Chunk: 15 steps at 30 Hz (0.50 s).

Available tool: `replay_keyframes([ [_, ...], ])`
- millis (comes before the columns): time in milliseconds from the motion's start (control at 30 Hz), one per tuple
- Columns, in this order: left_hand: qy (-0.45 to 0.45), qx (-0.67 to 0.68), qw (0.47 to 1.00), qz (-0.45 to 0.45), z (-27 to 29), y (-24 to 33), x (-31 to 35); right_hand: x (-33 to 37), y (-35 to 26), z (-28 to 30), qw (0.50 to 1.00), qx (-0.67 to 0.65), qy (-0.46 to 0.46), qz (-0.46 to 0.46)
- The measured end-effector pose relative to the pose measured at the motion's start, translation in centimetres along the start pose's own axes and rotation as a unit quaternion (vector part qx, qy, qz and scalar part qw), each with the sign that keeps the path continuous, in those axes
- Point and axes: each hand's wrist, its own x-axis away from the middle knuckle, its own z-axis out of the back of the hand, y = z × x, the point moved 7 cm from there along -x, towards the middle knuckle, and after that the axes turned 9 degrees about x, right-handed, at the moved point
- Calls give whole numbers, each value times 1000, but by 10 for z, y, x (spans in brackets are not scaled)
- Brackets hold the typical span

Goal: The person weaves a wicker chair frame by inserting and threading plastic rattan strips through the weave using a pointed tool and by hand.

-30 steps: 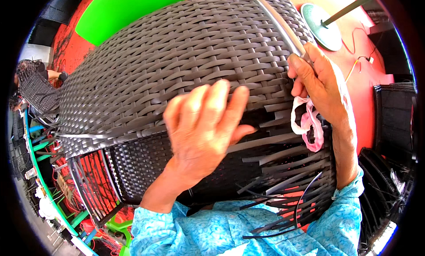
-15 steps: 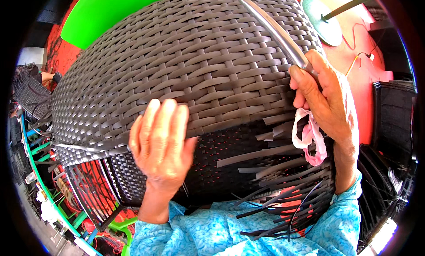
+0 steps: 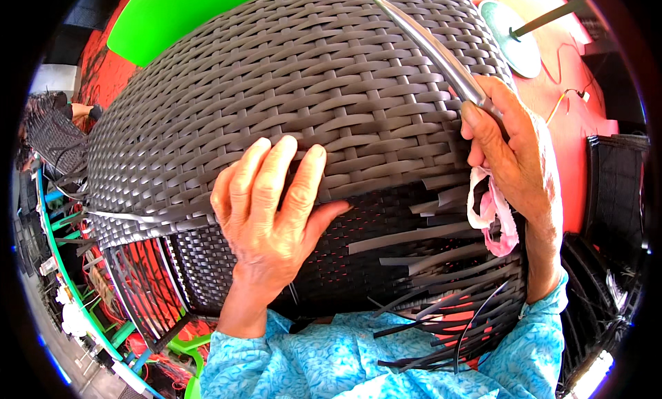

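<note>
A large dark brown woven wicker panel (image 3: pixel 276 102) curves across the middle of the view. Flat against its near edge rests my left hand (image 3: pixel 272 199), fingers spread and holding nothing. My right hand (image 3: pixel 507 133) is wrapped round the handle end of a long, curved, pointed metal tool (image 3: pixel 431 51). Its blade lies over the upper right of the weave, tip pointing away to the left. A pink and white cloth loop (image 3: pixel 493 216) dangles below my right hand. Loose strand ends (image 3: pixel 434 302) stick out beneath my right forearm, near my blue patterned shirt.
A bright green curved seat or panel (image 3: pixel 179 20) stands beyond the wicker. A round pale base with a pole (image 3: pixel 514 44) sits on the red floor (image 3: pixel 562 164) at far right. Stacked black woven pieces (image 3: pixel 614 185) stand at right. Another person's limb (image 3: pixel 81 112) shows at far left.
My left hand has moved a little right and up along the edge, its fingers spreading. The right hand still grips the tool; the whole view has shifted slightly.
</note>
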Motion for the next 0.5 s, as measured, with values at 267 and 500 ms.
replay_keyframes([
  [267, 42, -3, 999, 12, 7, -17, 17, 1, 5, 0, 1000, -12, 10, -17],
  [500, 58, -88, 992, 70, 44, -56, 49, 0, 10, -3, 999, -37, 12, -20],
])
